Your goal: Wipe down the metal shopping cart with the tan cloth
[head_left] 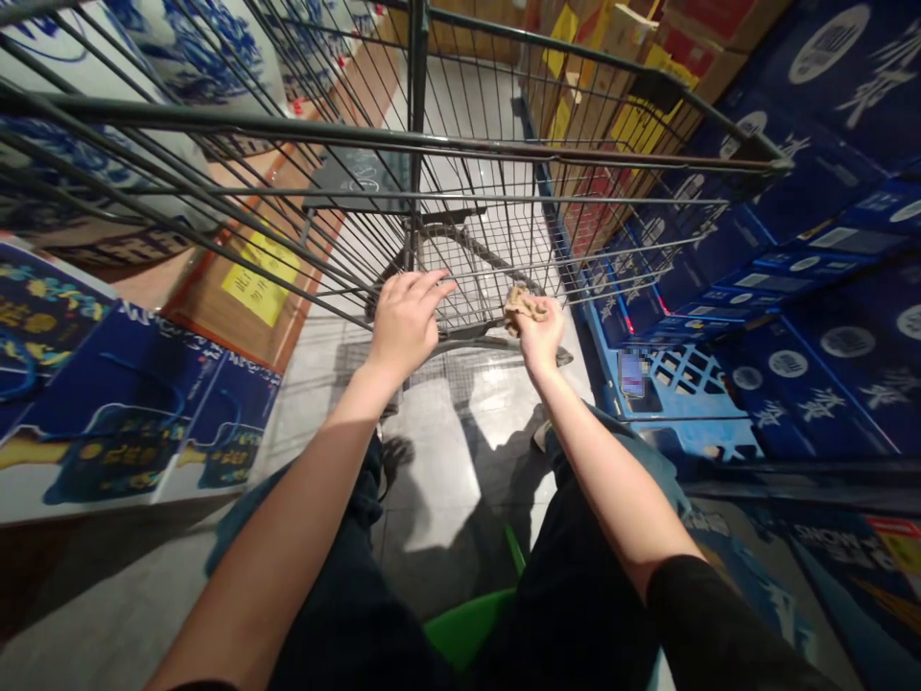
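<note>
My left hand [407, 321] rests palm down on the near end of a wire shopping cart [432, 139], its fingers slightly apart and holding nothing. My right hand [541, 334] is a short way to the right and pinches a crumpled tan cloth or paper [524, 309] against the wires. I cannot tell which of the two it is. The cart's dark metal mesh and rails fill the upper middle of the view, and its lower frame shows beneath both hands.
Blue-and-white printed cartons [806, 374] line the right side, with brown cartons [619, 96] beyond them. Blue-and-white porcelain vases [194, 48] stand at upper left. Blue boxes [122, 413] sit at left. A blue plastic crate [683, 384] stands at right, and a green object [467, 629] lies near my legs on the tiled floor [438, 461].
</note>
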Motion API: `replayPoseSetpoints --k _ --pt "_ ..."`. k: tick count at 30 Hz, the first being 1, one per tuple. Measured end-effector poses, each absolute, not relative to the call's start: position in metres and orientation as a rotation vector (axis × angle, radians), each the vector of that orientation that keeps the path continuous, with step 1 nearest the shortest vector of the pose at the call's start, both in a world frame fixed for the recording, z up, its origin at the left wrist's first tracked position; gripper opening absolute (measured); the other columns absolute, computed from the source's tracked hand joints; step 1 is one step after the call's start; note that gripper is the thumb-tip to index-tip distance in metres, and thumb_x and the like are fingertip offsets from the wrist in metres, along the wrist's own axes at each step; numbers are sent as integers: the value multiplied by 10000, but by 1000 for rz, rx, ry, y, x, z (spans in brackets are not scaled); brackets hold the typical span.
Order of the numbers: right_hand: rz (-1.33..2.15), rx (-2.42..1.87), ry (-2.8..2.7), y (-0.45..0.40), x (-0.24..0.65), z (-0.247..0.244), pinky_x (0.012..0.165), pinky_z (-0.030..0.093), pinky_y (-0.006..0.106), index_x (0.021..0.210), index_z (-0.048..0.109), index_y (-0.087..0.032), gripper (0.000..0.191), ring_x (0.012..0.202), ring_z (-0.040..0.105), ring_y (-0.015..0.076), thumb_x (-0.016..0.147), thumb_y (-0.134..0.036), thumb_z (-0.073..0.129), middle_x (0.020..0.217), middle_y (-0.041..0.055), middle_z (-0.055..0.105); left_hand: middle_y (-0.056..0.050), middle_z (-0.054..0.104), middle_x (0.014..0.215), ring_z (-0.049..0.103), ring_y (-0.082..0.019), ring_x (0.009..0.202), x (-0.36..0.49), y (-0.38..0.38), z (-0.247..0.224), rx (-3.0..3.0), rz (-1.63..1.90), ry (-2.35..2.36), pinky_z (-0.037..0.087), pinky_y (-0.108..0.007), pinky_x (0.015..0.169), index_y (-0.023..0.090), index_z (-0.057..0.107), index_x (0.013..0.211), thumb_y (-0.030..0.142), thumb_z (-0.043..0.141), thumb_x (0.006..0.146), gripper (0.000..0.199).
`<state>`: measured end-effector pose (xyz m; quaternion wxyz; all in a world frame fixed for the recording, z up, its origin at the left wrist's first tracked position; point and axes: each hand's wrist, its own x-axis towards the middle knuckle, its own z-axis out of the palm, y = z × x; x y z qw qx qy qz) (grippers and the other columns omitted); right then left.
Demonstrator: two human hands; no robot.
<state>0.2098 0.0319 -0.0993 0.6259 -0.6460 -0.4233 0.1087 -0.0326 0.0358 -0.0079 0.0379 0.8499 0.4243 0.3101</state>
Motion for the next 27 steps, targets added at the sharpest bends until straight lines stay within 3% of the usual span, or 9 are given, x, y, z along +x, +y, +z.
replayPoseSetpoints --k 6,17,27 --pt "124 -1480 -696 48 236 -98 950 592 402 946 560 -216 182 881 659 177 780 -170 617 971 24 640 -80 666 1550 604 -296 1425 -43 39 -3 2650 905 1177 431 -613 1255 203 682 1431 -18 490 845 655" --pt "177 -1483 -1008 33 170 -108 1016 564 433 943 601 -233 185 1053 610 236 770 -187 651 1050 48 562 -67 676 1539 607 -250 1461 -50 42 0 2626 927 1122 441 -556 1278 196 686 1423 -60 449 805 710" --pt "182 -1294 -1819 9 103 -117 1105 542 474 1131 748 -265 308 1204 610 282 906 -103 612 1206 99 653 -75 690 1520 618 -274 1441 -47 40 1 2602 924 1119 433 -603 1271 204 747 1317 0 494 853 566"
